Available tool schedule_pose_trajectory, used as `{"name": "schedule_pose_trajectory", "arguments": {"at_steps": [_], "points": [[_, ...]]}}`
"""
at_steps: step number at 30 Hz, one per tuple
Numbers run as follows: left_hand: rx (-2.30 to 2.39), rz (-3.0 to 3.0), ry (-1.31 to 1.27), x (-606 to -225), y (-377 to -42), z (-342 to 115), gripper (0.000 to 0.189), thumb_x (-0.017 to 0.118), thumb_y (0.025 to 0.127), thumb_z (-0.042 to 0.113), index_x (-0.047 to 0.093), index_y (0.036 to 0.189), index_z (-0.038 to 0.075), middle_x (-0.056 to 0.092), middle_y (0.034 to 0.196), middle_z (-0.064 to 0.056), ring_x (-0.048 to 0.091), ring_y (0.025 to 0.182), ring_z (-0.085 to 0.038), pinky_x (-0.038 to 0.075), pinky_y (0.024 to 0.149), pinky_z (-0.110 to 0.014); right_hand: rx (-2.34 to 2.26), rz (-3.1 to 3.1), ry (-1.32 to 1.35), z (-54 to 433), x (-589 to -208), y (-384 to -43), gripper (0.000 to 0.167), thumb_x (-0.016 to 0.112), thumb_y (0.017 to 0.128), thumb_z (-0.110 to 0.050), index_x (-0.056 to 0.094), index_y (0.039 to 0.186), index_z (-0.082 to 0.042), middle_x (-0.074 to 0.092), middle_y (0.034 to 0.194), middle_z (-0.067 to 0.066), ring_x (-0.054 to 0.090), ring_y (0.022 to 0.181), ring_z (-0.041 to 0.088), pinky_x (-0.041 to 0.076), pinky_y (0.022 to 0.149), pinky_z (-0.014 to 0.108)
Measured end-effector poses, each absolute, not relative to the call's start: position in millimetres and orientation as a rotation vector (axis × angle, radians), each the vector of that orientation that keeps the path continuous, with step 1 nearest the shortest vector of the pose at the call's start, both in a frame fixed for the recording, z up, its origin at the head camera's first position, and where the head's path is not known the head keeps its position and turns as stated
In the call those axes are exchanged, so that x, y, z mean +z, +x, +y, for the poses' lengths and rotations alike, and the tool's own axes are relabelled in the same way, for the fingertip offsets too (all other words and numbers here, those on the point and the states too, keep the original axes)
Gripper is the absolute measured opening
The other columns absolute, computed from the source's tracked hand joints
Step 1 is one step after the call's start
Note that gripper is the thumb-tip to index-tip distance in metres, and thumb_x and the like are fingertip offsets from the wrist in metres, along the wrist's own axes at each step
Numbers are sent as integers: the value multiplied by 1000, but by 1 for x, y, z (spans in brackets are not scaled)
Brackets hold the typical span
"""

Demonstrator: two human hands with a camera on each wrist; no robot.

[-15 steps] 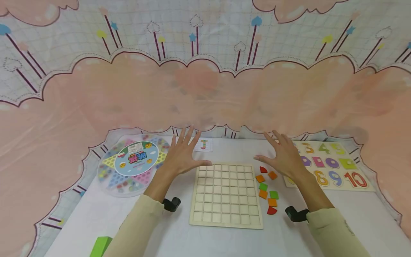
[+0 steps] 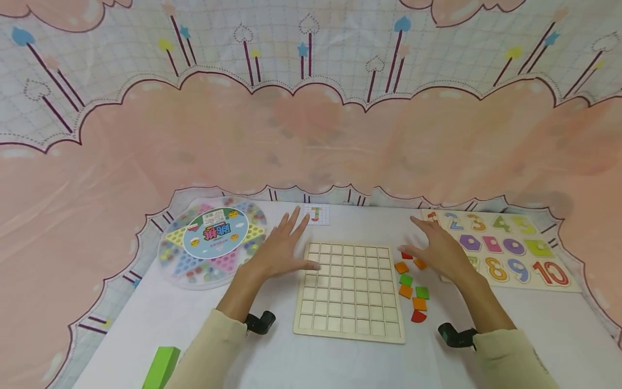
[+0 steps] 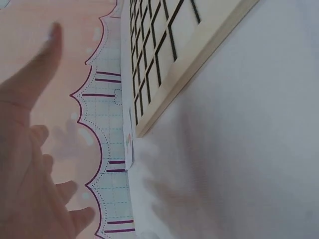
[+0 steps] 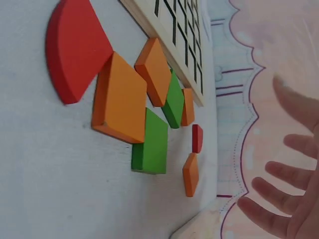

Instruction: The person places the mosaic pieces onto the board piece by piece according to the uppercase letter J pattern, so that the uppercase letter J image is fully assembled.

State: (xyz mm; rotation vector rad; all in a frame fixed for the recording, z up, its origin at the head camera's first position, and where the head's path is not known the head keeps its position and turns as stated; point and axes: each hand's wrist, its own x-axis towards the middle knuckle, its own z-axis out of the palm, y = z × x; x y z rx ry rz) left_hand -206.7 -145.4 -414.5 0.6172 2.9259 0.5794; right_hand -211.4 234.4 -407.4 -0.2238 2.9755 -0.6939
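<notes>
My left hand (image 2: 278, 249) is held over the table with its fingers spread, its thumb overlapping the left edge of the wooden grid board (image 2: 350, 292) in the head view. The right hand (image 2: 439, 251) also has its fingers apart and holds nothing; it hovers between the board and the number puzzle. Several loose pieces lie right of the board: orange squares (image 4: 119, 102), green squares (image 4: 155, 144) and red quarter-rounds (image 4: 75, 50). Behind the board is a small card (image 2: 317, 214) with a coloured J-like figure on a grid.
A round game board with a star pattern (image 2: 184, 262) lies at the left back. At the right back is the wooden number puzzle (image 2: 527, 246). A green block (image 2: 162, 367) sits at the front left. Patterned cloth (image 2: 311, 146) hangs behind the white table (image 2: 355, 367).
Both hands have come slightly down and nearer in the head view, still spread. The whole scene has shifted a little to the right as the head moved. The pieces have stayed put.
</notes>
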Motion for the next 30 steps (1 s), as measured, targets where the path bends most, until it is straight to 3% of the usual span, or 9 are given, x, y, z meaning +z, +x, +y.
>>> {"name": "schedule_pose_trajectory", "arguments": {"at_steps": [4,9,17,24,30], "points": [[686,2757,611,-422,-196,-147,117,79,82,55,6,166,19,-12,175,-6,-1,161,-44,23,126,-65,-738,2911,-163,239,-413,-205,78,69,94,-43,38,158,-11,39,158,29,41,142,52,44,108,69],[789,2638,547,-430,-186,-149,114,83,82,44,10,166,20,-9,175,-6,-3,161,-42,20,128,-64,-771,2858,-108,244,-419,-201,63,70,95,-23,47,151,-7,49,149,31,52,131,50,57,97,59],[825,2589,541,-436,-174,-151,104,81,86,36,17,165,16,-4,175,-7,-1,162,-39,18,129,-62,-830,2811,-118,245,-430,-198,54,71,93,-11,55,145,-6,56,143,29,55,129,48,52,102,62],[773,2545,565,-437,-170,-151,91,80,88,30,30,162,11,9,175,-8,3,163,-36,16,130,-58,-817,2870,-132,245,-441,-198,49,74,89,-5,62,137,-4,66,132,26,59,121,44,51,105,60],[734,2537,558,-438,-169,-155,84,78,89,27,35,159,8,15,174,-10,4,163,-36,17,131,-58,-845,2888,-119,245,-446,-199,41,74,90,-4,67,130,-2,68,125,25,61,113,41,54,102,58]]}}
